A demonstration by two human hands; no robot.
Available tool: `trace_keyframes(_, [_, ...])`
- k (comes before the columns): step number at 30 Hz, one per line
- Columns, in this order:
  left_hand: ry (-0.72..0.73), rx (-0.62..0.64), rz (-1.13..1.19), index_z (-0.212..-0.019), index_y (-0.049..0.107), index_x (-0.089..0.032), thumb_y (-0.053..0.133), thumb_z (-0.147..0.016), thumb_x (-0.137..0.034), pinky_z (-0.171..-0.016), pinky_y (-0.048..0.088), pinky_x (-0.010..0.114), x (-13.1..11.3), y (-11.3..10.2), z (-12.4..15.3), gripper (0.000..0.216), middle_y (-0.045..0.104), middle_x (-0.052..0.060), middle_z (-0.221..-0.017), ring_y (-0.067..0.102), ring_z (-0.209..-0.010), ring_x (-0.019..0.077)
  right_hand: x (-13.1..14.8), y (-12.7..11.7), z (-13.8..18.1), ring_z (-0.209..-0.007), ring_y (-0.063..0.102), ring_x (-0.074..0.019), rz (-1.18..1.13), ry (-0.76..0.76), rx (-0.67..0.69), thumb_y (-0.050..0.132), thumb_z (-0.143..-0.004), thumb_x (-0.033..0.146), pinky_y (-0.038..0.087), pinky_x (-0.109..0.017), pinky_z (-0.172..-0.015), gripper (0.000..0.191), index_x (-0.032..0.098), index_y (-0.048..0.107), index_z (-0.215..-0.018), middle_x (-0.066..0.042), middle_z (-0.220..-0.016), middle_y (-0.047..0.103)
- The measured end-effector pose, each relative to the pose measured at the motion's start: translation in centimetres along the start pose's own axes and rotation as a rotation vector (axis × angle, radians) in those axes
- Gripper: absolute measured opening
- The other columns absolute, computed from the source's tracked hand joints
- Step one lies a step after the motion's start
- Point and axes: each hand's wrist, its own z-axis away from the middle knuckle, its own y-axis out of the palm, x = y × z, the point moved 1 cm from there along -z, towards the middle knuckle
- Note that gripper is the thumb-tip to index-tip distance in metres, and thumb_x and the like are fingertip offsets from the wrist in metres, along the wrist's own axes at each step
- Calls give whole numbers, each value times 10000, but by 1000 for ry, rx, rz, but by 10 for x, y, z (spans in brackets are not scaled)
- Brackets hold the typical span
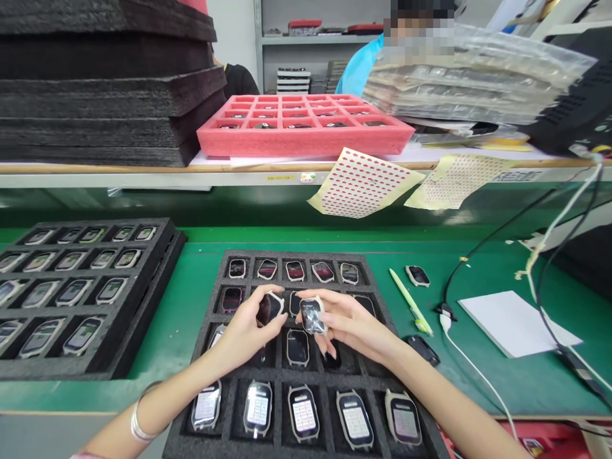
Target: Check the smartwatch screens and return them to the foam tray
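My left hand (251, 325) is closed around a smartwatch body (270, 308) with a dark screen, held by its edges over a black foam tray (282, 377). Just beside it, my right hand (351, 319) pinches a second strapless smartwatch (312, 315), its glossy face turned toward me. Beneath both hands, the tray's compartments hold more watches. In the front row, several watches, such as the middle one (303, 413), have lit white screens. A dark-screened watch (298, 347) lies in the row behind. My fingers hide some compartments.
Left stands another foam tray (134, 319) of watches. On the right lie a green pen (410, 301), a loose watch (417, 276), a black holder (422, 350), white paper (519, 322) and cables (445, 319). A shelf above carries a pink foam tray (306, 141) and stacked black foam (90, 140); people are behind.
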Motion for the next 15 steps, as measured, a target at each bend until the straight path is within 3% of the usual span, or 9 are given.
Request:
trace_keyframes(8, [85,-40,-86,-1187,475,-208,555,-779,-142,-821,430,271,-5,-1,0,420,611,29,-1022,577,-899,184,2,-2,2,-649,658,-141,-3,-37,-47,642,-876,229,538,-224,-526,430,210,525,-1289,-94,-1025,639])
trace_keyframes(15, [99,3,-152,-1141,497,-196,522,-759,-119,-836,424,278,-7,-3,2,390,625,33,-1045,582,-946,194,0,-3,1,-558,645,-128,19,-82,-55,674,-842,204,538,-217,-475,352,172,612,-1186,-75,-935,647])
